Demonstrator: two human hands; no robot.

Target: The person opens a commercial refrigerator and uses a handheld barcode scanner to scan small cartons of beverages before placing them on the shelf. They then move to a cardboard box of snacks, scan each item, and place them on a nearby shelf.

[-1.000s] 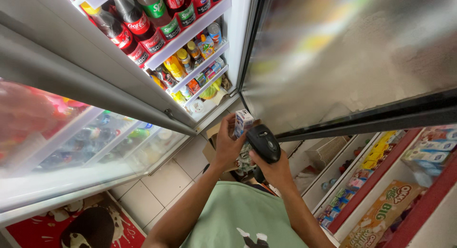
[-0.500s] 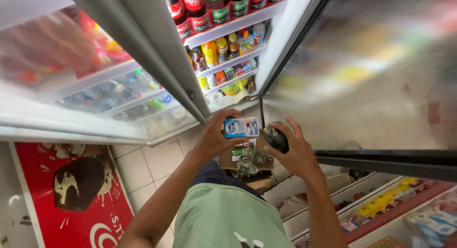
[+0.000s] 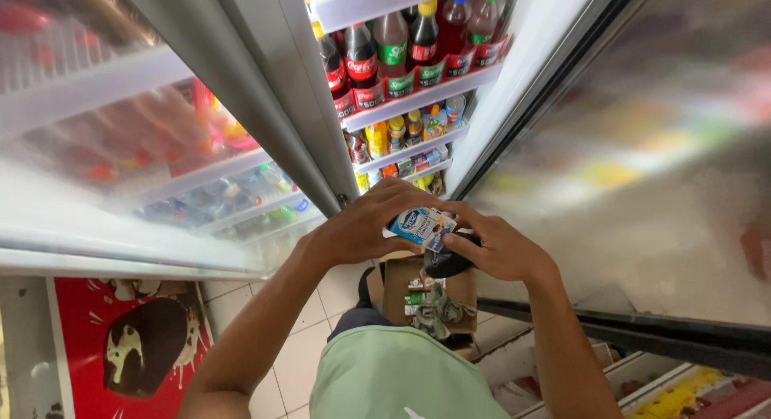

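A small blue-and-white drink carton point(image 3: 423, 226) is held between both hands, just in front of the open fridge point(image 3: 418, 89). The left hand point(image 3: 365, 226) is curled over the carton's left end, fingers wrapped across the top w/ thumb under. The right hand point(image 3: 502, 249) is pinched on the carton's right end by thumb and forefinger; a black handheld device point(image 3: 448, 262) is also gripped in that palm, just below the carton. A cardboard box point(image 3: 426, 294) w/ mixed items is seen directly under the hands, approx. at floor level. Bottles point(image 3: 393, 49) are lined up on the fridge shelves above.
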